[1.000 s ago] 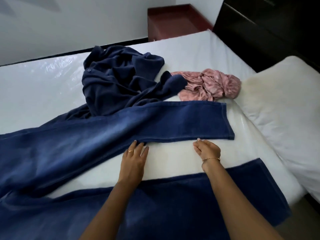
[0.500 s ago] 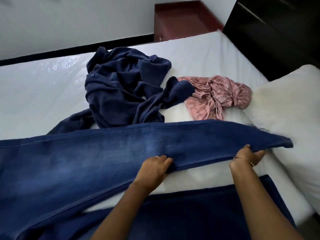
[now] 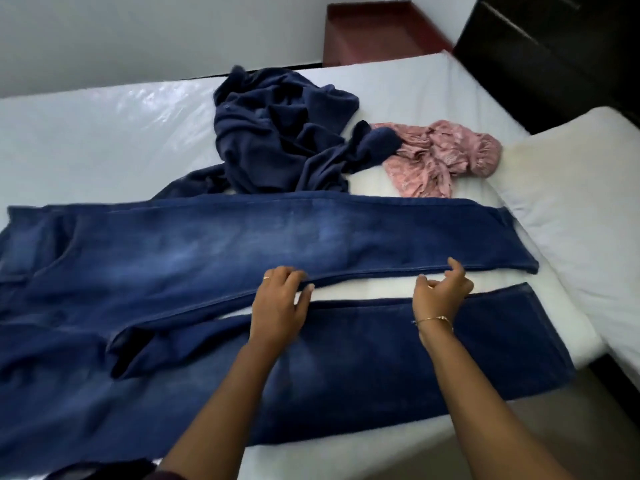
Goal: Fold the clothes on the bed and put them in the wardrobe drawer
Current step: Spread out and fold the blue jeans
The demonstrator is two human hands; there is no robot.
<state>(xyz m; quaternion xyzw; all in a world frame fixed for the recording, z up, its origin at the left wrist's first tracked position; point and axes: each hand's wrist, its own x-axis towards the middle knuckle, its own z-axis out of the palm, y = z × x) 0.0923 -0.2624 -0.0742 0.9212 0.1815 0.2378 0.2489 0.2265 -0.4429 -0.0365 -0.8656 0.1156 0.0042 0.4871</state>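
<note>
the jeans (image 3: pixel 214 251) lie flat across the bed (image 3: pixel 86 133), waist at 9 o'clock and leg ends at 3 o'clock, the two legs spread apart with a strip of white sheet showing between them. the left hand (image 3: pixel 278 303) rests at the lower edge of the far leg, fingers curled over the seam and gripping it. the right hand (image 3: pixel 441 289) sits just beside the same edge toward 3 o'clock, fingers loosely bent and parted, the forefinger touching the seam; whether it truly pinches the cloth i cannot tell. a crumpled navy shirt (image 3: pixel 280 133) lies at 12 o'clock, touching a bunched pink top (image 3: pixel 440 157) at 1 o'clock. a white pillow (image 3: pixel 575 188) lies at 3 o'clock.
</note>
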